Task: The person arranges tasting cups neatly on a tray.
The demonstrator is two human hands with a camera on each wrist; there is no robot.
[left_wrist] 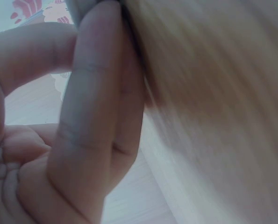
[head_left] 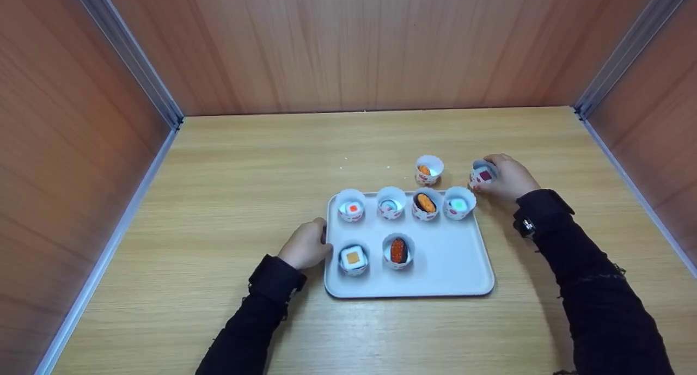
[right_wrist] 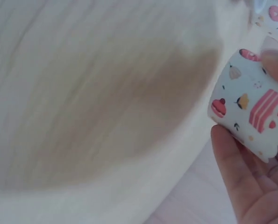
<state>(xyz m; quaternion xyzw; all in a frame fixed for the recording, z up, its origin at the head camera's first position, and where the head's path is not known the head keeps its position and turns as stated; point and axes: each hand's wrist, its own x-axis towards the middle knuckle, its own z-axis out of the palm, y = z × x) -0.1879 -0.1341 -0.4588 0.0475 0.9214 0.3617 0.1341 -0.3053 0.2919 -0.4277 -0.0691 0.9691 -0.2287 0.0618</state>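
My left hand (head_left: 306,245) grips the left edge of a white rectangular tray (head_left: 449,260), with its fingers at the rim in the left wrist view. Beyond the tray's back right corner, my right hand (head_left: 510,179) holds a printed paper baking cup (right_wrist: 251,100) around its side. Inside that cup is a white piece with a dark red square, probably toy sushi. Several such cups stand in a back row on the tray, among them one with an orange-topped piece (head_left: 426,203). In front are a cup with a tan-square piece (head_left: 353,257) and one with a red-roe piece (head_left: 399,251).
Another paper cup (head_left: 429,171) with an orange piece stands on the wooden table (head_left: 245,173) just behind the tray. Small white crumbs lie left of it. Wood-grain panels (head_left: 348,48) close off the back and both sides.
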